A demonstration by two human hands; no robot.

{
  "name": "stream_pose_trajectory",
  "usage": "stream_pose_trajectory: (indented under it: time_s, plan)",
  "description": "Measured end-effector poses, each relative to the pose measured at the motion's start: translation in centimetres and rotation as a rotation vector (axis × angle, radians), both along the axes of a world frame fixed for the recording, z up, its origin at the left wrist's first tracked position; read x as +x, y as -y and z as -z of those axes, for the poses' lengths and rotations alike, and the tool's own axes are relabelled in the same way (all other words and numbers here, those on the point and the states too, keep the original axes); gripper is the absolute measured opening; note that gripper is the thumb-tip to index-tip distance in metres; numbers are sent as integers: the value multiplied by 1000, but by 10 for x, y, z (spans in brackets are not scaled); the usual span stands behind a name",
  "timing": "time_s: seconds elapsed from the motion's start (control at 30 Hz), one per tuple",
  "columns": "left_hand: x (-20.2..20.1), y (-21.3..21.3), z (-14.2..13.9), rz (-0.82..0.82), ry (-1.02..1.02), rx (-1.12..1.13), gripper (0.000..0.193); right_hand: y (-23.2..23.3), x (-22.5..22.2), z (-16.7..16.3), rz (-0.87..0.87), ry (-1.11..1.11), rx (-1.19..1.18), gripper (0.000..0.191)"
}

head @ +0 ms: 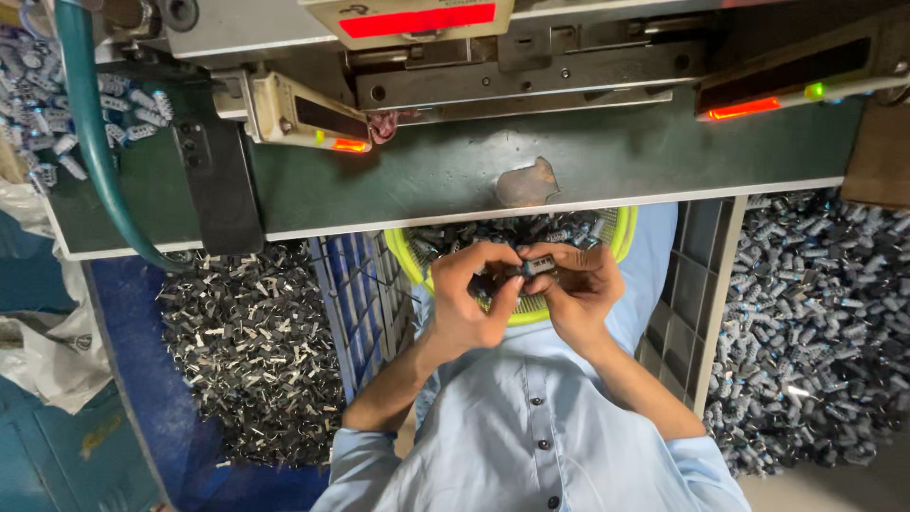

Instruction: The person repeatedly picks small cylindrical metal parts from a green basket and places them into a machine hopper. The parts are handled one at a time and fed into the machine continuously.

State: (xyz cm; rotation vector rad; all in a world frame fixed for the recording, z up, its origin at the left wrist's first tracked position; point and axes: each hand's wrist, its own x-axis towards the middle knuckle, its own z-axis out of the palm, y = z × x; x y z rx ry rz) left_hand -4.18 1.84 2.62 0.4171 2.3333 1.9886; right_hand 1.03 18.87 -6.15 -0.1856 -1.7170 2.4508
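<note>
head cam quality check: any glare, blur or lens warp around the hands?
Head view: wide-angle warp bows the green table edge and tilts the side crates. Red indicator lights bloom, overexposed. Left hand and right hand evenly lit and fairly sharp; the small dark part between them is too small to resolve.

The small dark part (527,269) between the fingertips is too small to tell its kind, and the left hand (471,301) and right hand (575,296) cover most of it. The yellow-green basket (623,234) is half hidden under the green table (455,171). The machine (531,57) is cut off by the top edge. The grey crate (687,313) is partly behind the right arm. The pile of small parts (815,313) runs past the right edge.
</note>
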Motion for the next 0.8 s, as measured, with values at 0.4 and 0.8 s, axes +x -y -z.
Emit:
stream_pose_trajectory:
  time_s: [0.4, 0.8]
  plan:
    - [17, 40, -17, -298, -227, -204, 12, -10, -72, -39, 43, 210, -282, 29]
    - [43, 34, 33, -50, 119, 530, 53, -14, -220, -127, -126, -712, 1080, 21]
